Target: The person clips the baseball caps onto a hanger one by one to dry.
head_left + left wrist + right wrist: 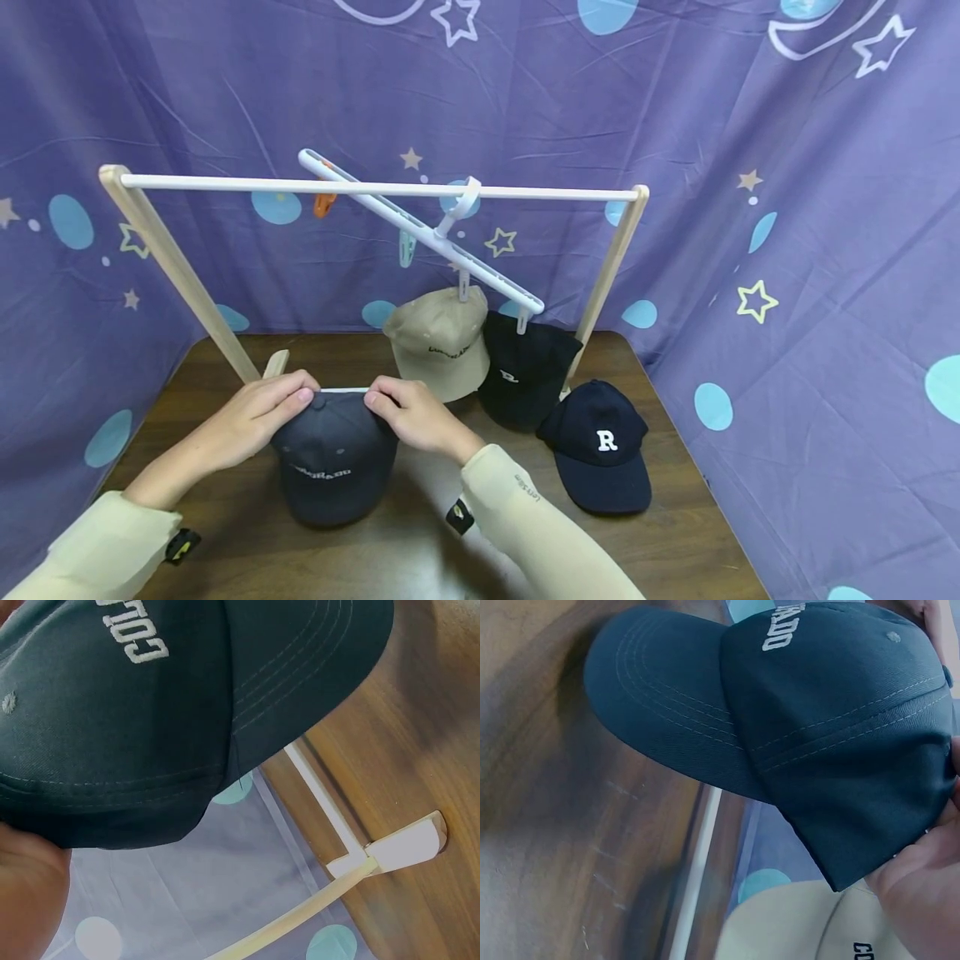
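Note:
A dark grey baseball cap (335,450) with light lettering hangs brim-down above the table, between both hands. My left hand (258,410) pinches its upper left edge, thumb near the top button. On the upper right edge, my right hand (417,417) pinches the fabric the same way. The left wrist view shows the crown and brim of the cap (127,727) from the side. Seen from the right wrist, the cap (840,727) has its back edge gripped by fingers at the far right.
A white rod (247,184) on wooden posts carries a tilted white hanger (405,223). From its lower end, clips hold a beige cap (442,342) and a black cap (521,375). An orange clip (324,204) and a teal clip (407,249) hold nothing. A navy cap (600,450) lies at right.

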### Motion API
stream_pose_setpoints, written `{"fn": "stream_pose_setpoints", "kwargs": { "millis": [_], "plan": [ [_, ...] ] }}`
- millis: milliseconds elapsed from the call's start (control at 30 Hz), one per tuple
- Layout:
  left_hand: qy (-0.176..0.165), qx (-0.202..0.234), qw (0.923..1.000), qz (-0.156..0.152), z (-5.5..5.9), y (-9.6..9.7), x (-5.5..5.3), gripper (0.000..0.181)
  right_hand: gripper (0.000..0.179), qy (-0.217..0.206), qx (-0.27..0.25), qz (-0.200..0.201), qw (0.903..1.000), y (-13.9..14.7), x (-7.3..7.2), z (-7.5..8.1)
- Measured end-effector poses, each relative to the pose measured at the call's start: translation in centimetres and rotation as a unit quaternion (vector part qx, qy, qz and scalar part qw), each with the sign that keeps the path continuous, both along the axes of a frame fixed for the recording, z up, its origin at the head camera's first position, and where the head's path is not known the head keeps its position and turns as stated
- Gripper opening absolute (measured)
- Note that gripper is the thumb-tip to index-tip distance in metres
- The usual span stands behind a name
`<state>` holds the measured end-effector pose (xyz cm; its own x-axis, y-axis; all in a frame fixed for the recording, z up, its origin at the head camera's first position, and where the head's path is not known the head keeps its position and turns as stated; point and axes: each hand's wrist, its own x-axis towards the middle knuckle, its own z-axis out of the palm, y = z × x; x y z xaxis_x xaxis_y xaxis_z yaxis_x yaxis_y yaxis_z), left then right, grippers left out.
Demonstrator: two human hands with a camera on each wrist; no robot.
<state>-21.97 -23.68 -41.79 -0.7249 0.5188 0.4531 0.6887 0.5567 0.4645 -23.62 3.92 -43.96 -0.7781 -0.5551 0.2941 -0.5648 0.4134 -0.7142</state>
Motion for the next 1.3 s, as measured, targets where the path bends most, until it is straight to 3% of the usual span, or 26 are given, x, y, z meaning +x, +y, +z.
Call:
{"fn": "stream_pose_setpoints", "kwargs": {
  "millis": [700,1000,1300],
  "plan": [
    [0.037,-0.014,0.9992,-0.002,1.4,0.6,-0.4,0.028,0.022,0.062,0.074,0.074,0.9926,1.6,-1.7,2.1],
    [0.061,-0.018,0.9977,0.022,1.8,1.0,-0.8,0.026,0.024,0.103,0.11,0.084,0.9849,1.7,-2.6,3.4],
    [0.08,-0.014,0.9959,0.04,2.4,1.5,-1.1,0.022,0.024,0.11,0.126,0.078,0.9828,2.0,-3.0,4.4]
  ]
}}
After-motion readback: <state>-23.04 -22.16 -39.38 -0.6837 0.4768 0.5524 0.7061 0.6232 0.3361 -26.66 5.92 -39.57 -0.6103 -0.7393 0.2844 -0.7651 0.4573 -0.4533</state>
